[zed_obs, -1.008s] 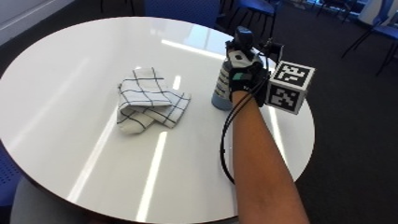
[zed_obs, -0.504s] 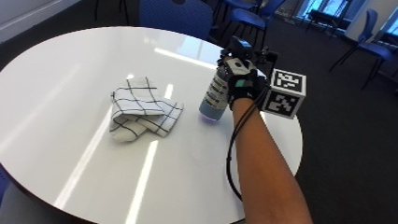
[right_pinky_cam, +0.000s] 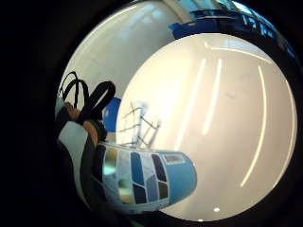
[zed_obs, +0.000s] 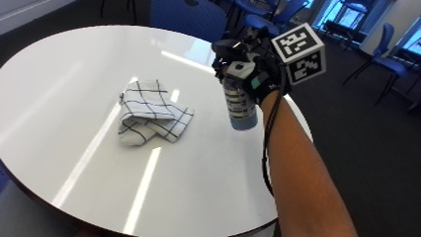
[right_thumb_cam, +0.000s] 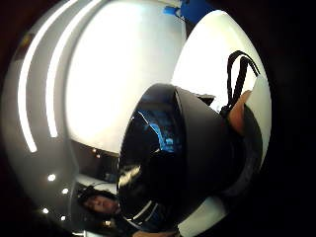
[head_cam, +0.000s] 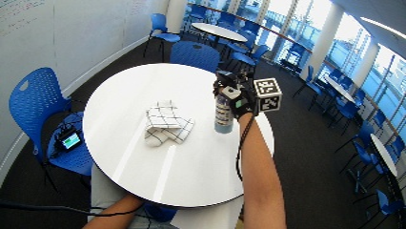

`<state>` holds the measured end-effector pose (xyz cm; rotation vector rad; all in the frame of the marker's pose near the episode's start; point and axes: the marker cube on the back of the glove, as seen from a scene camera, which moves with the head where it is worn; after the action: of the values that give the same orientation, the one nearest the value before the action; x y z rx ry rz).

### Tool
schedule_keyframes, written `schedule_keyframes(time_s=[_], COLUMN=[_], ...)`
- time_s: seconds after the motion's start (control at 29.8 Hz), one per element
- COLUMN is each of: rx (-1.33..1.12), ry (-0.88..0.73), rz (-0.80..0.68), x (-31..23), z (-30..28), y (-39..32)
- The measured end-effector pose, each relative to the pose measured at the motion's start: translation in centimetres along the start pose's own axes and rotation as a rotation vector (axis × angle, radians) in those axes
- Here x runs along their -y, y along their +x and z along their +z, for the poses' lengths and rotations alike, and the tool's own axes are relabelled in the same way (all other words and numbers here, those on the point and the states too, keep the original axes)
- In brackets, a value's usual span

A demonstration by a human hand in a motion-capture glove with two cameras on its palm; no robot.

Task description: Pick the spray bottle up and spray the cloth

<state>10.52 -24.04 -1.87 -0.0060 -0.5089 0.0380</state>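
Note:
In the outside view my gloved right hand [zed_obs: 260, 79] grips the spray bottle [zed_obs: 240, 106] just below its black spray head. The bottle has a patterned blue label and stands upright, its base low over the round white table [zed_obs: 79, 64]; I cannot tell if it touches. A white cloth with dark grid lines [zed_obs: 151, 113] lies folded on the table to the bottle's left, apart from it. The little finger side palm view shows the bottle's label [right_pinky_cam: 142, 177] close to the palm, with the cloth [right_pinky_cam: 137, 125] beyond. The black spray head [right_thumb_cam: 173, 158] fills the thumb side palm view.
Blue chairs [head_cam: 38, 105] stand around the table, and another [head_cam: 193, 55] at its far side. The table edge [zed_obs: 197, 229] runs close in front of my forearm. A bare hand [head_cam: 117, 214] rests low at the near edge.
The outside camera has shifted. My hand keeps its grip on the bottle, which now looks a little higher, beside the cloth. The cloth has not moved.

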Motion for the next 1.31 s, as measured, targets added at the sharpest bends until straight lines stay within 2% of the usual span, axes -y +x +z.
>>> schedule_keyframes(time_s=[0.13,0.37,0.74,0.91,1.14,1.31], rx=[-0.188,-0.344,-0.664,-0.788,-1.081,-1.179], ry=[-0.115,-0.255,-0.379,-0.465,-0.543,-0.642], rz=[-0.018,-0.047,-0.098,-0.091,-0.077,-0.027], x=[0.1,1.3,1.9,1.5,0.8,-0.5], z=[0.8,0.9,1.7,3.5,6.0,9.4], y=[-1.1,-3.6,-7.7,-8.2,-8.7,-8.3])
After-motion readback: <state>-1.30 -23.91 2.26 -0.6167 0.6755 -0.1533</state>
